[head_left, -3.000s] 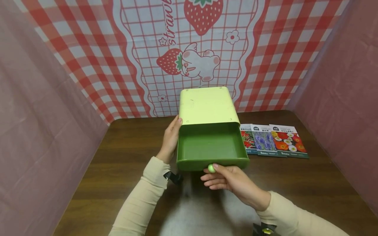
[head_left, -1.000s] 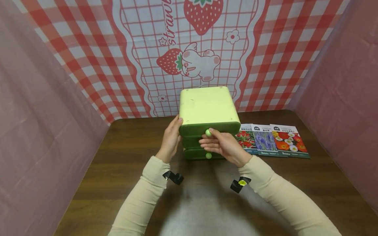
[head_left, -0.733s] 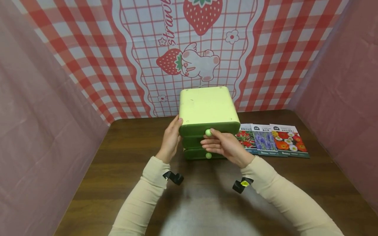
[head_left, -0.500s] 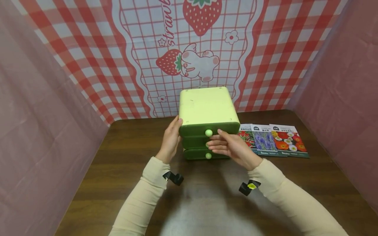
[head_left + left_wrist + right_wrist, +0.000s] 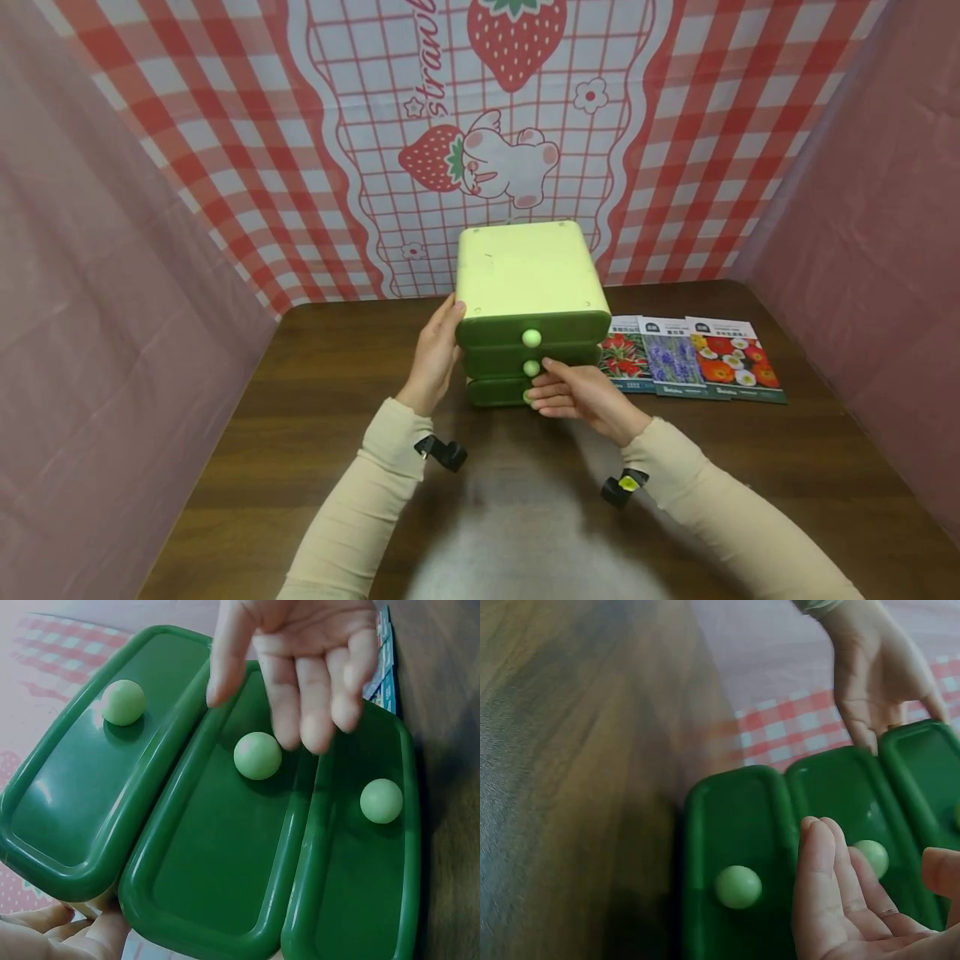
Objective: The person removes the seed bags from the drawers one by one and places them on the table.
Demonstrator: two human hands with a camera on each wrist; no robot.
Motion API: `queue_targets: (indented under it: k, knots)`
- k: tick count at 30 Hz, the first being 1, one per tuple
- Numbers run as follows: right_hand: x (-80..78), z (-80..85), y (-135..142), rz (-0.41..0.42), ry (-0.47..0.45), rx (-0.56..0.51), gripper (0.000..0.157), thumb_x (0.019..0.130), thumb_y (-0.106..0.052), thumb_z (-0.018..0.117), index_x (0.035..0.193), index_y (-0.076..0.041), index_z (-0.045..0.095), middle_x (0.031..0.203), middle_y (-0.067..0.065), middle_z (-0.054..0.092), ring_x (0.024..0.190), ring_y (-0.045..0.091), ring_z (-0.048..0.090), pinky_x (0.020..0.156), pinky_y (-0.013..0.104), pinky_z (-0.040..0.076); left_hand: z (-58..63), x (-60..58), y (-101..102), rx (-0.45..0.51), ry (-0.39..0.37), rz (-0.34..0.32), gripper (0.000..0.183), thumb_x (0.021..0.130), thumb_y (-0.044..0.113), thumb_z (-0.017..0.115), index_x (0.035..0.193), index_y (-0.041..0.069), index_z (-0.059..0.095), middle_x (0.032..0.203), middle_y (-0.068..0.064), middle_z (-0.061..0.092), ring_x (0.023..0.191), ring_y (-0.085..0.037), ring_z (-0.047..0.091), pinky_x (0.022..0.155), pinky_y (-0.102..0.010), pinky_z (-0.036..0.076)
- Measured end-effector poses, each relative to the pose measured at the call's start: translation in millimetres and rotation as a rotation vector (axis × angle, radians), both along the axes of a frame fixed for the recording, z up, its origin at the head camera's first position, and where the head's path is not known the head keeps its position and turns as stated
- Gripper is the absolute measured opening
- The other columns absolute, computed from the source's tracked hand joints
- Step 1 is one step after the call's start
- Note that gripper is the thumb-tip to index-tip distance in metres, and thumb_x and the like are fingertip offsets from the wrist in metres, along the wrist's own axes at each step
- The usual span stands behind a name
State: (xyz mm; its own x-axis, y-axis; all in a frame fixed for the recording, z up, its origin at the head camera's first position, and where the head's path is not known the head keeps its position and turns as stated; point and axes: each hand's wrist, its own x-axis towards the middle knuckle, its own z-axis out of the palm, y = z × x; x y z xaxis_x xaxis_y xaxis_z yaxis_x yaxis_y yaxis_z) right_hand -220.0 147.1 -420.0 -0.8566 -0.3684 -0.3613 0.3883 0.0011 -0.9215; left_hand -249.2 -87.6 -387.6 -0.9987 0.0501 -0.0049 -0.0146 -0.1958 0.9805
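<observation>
A small cabinet point(image 5: 528, 267) with a pale yellow-green shell and three dark green drawers stands on the table, all drawers closed. Along its left side rests my left hand point(image 5: 431, 358), the thumb near the top front corner. My right hand point(image 5: 588, 396) is in front of the drawers, fingers nearly straight and apart from the thumb. Its thumb tip lies right beside the middle knob point(image 5: 531, 368), while its other fingers partly cover the bottom knob point(image 5: 382, 801). The round top knob point(image 5: 532, 338) is free of both hands. In the right wrist view, the middle knob point(image 5: 871, 859) shows past the fingers.
Overlapping packets with flower pictures point(image 5: 667, 358) lie on the wooden table point(image 5: 330, 358) to the right of the cabinet. A red-checked strawberry cloth point(image 5: 262, 150) hangs behind. Pink curtains point(image 5: 97, 275) close off both sides.
The top drawer, pulled out earlier, has been pushed in. The right hand has let go of the top knob and moved down to the middle one. The left hand has stayed.
</observation>
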Motion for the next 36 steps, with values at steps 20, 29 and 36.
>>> queue_targets:
  k: [20,29,36]
  knots:
    - [-12.7,-16.5,-19,-0.074,-0.037,-0.078,0.059,0.100,-0.038,0.054,0.132,0.012,0.050,0.093,0.004,0.076,0.083,0.011,0.073,0.081,0.025,0.060,-0.9,-2.2,-1,0.000,0.004,-0.003,0.059,0.102,0.041,0.048,0.154,0.017,0.033,0.158,-0.005,0.034,0.140,-0.028,0.042,0.116,-0.048,0.035]
    - [-9.7,-17.9,-20,-0.081,-0.024,-0.065,0.061,0.100,-0.039,0.055,0.132,0.012,0.051,0.091,0.003,0.075,0.082,0.011,0.073,0.079,0.025,0.060,-1.0,-3.7,-2,-0.012,-0.011,0.005,0.062,0.101,0.045,0.050,0.154,0.018,0.033,0.158,-0.004,0.035,0.140,-0.027,0.041,0.116,-0.048,0.035]
    - [-3.5,-16.4,-18,-0.071,-0.023,-0.024,0.060,0.098,-0.043,0.057,0.129,0.009,0.055,0.094,0.005,0.075,0.084,0.011,0.073,0.084,0.029,0.059,-1.3,-4.8,-1,-0.055,-0.009,0.015,0.064,0.099,0.049,0.051,0.153,0.019,0.034,0.159,-0.002,0.033,0.143,-0.024,0.038,0.118,-0.047,0.033]
